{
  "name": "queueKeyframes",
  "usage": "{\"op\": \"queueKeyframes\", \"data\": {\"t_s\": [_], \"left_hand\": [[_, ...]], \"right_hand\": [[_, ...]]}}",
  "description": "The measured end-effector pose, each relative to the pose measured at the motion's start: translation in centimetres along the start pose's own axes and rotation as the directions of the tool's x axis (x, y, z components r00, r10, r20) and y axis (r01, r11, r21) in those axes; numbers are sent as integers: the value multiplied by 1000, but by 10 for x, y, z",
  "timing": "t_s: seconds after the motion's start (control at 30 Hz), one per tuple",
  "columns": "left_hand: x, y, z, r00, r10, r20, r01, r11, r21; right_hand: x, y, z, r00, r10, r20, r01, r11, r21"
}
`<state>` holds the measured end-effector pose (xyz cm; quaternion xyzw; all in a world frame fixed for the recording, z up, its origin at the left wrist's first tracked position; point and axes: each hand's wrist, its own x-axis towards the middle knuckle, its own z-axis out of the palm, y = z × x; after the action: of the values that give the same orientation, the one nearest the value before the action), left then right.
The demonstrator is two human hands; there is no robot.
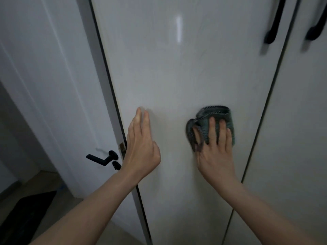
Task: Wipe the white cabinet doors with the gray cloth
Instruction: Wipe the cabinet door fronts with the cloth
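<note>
Gray cloth (215,117), folded into a thick pad with a stitched edge, was pinned flat against the middle cabinet door (177,76) under the right hand (215,149). Fingers (212,128) lay straight and slightly spread over the cloth, pressing it to the panel rather than clutching it; one loose fold bulged out past the thumb side. Cloth sat at about mid-height of the visible panel, right of centre, near the dark seam (265,110) dividing this door from the next cabinet door (300,138) to the right.

Left hand (141,147) was held open, fingers straight and close together, at the left edge of the same door, palm toward the panel. Whether the palm was in full contact could not be told.

Panel surface was glossy white, with a bright vertical reflection (179,29) near the top. Two black bar handles (276,20) showed at upper right, one on each side of the seam, both blurred.

Left of the cabinet stood a white room door (53,85), with a black lever handle (102,158) and a small round lock knob (116,164) below it. Below left, a dark mat (26,218) lay on a wooden floor (49,179).
</note>
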<state>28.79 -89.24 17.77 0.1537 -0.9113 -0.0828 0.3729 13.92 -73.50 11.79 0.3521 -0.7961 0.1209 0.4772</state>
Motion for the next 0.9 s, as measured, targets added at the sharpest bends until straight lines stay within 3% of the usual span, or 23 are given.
{"op": "queueKeyframes", "data": {"t_s": [0.2, 0.3, 0.37, 0.43, 0.57, 0.77, 0.9], "left_hand": [[14, 8, -14, 993, 7, 116, -7, 1000, -3], [15, 1, -21, 989, 22, 145, -23, 1000, 10], [14, -7, -26, 989, 1, 150, -5, 1000, 26], [14, -13, -33, 989, -18, 147, 12, 999, 39], [28, -19, -54, 992, -27, 120, 21, 998, 52], [61, -6, -83, 998, 0, 65, -3, 999, 48], [74, 13, -96, 998, 38, 44, -38, 999, 11]], "right_hand": [[-28, 23, -13, 949, 275, 152, -280, 960, 13], [-33, 11, -13, 935, 310, 174, -321, 946, 39], [-31, -9, -9, 953, 244, 179, -259, 963, 69], [-23, -36, -4, 979, 80, 186, -102, 988, 114], [31, -77, -11, 974, -153, 167, 125, 978, 170], [129, -65, -55, 961, -263, 88, 254, 961, 109], [145, -21, -77, 985, -160, 67, 161, 987, -9]]}}
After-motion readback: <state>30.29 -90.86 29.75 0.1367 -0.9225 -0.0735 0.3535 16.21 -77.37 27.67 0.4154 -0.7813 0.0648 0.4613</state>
